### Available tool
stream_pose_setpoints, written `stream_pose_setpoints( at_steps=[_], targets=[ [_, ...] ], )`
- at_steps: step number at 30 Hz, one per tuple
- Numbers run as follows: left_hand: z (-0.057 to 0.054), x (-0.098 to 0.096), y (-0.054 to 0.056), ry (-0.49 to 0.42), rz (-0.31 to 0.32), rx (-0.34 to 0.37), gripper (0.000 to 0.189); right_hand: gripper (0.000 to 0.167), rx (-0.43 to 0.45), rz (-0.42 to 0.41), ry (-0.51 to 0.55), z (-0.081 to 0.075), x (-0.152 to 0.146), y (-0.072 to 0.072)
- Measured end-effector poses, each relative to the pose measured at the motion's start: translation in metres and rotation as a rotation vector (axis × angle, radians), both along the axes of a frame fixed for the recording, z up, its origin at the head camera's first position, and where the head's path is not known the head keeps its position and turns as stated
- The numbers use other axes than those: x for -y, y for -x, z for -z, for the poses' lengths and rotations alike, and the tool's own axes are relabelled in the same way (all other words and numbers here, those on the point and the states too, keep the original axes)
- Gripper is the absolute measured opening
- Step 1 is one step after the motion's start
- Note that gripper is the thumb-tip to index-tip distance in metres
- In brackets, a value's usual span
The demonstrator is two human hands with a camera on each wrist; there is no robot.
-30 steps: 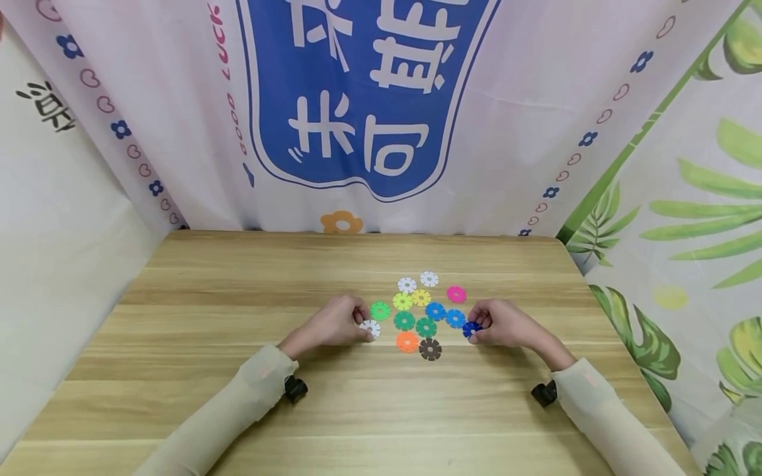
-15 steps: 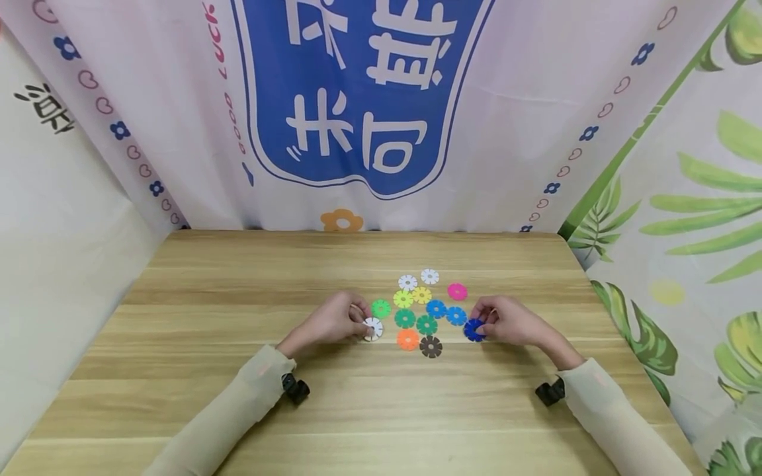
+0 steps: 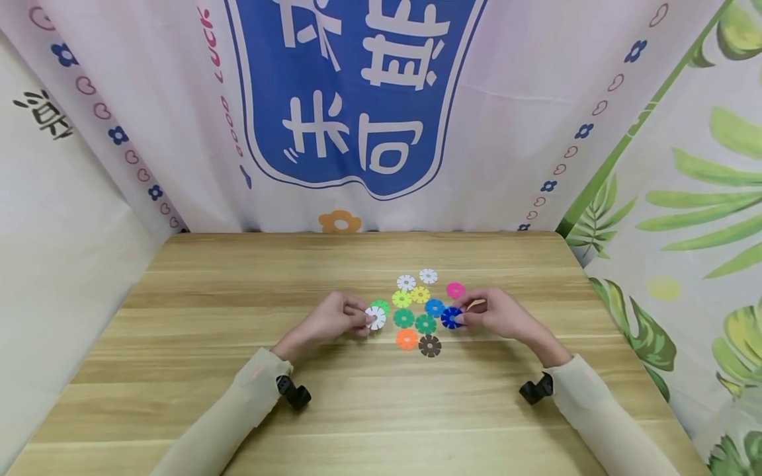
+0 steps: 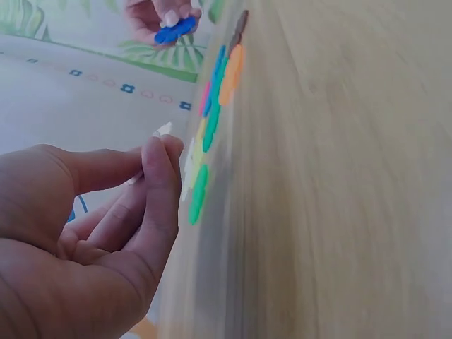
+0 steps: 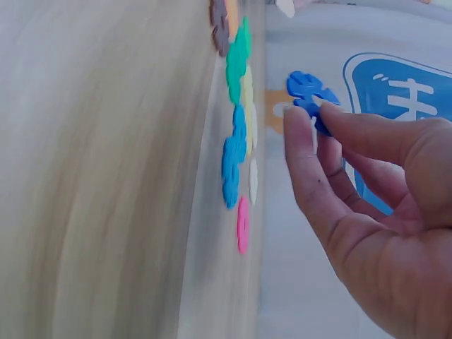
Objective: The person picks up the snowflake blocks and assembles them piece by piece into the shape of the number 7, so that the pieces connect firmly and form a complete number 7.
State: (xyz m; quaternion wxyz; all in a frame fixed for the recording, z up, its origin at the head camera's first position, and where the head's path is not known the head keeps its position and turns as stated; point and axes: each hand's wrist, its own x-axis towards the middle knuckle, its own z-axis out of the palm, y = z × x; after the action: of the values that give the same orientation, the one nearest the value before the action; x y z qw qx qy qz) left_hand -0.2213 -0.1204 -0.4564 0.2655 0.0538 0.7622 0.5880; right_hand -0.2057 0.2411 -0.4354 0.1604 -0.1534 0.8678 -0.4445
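My left hand (image 3: 338, 316) pinches a white notched plastic disc (image 3: 376, 318) between thumb and fingers, raised off the table beside a light green disc (image 3: 381, 306) that it partly covers in the head view. In the left wrist view only a sliver of the white disc (image 4: 164, 129) shows past the fingertips. My right hand (image 3: 500, 317) pinches a dark blue notched disc (image 3: 451, 317) by its edge. The right wrist view shows that blue disc (image 5: 305, 85) held above the tabletop, clear of the two lighter blue discs (image 5: 230, 173) lying there.
Several flat discs lie between the hands: white (image 3: 428, 276), yellow (image 3: 420, 294), pink (image 3: 455, 290), green (image 3: 403, 318), orange (image 3: 407, 339) and brown (image 3: 430, 346). The wooden table (image 3: 238, 277) meets a printed cloth (image 3: 506, 132) at its back edge.
Both hands have lifted their discs off the table. The right hand has carried the dark blue disc leftward; the left hand's white disc has risen and now overlaps the light green one.
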Motion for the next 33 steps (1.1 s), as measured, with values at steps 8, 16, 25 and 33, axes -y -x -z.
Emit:
stream_pose_setpoints(
  at_steps=[8, 16, 25, 33],
  targets=[
    [-0.006, -0.001, 0.000, -0.048, -0.003, -0.001, 0.023, 0.020, 0.028, 0.023, 0.140, -0.001, 0.019, 0.007],
    [-0.008, -0.005, -0.002, -0.083, -0.008, 0.007, 0.022, 0.019, 0.018, 0.035, 0.195, -0.001, 0.039, 0.006],
    [-0.013, -0.008, 0.002, -0.112, -0.055, 0.056, 0.022, 0.020, -0.035, 0.032, 0.232, 0.001, 0.062, 0.010],
    [-0.011, -0.012, 0.004, -0.139, -0.065, 0.061, 0.028, 0.014, -0.057, 0.091, 0.242, 0.006, 0.071, 0.008]
  ],
)
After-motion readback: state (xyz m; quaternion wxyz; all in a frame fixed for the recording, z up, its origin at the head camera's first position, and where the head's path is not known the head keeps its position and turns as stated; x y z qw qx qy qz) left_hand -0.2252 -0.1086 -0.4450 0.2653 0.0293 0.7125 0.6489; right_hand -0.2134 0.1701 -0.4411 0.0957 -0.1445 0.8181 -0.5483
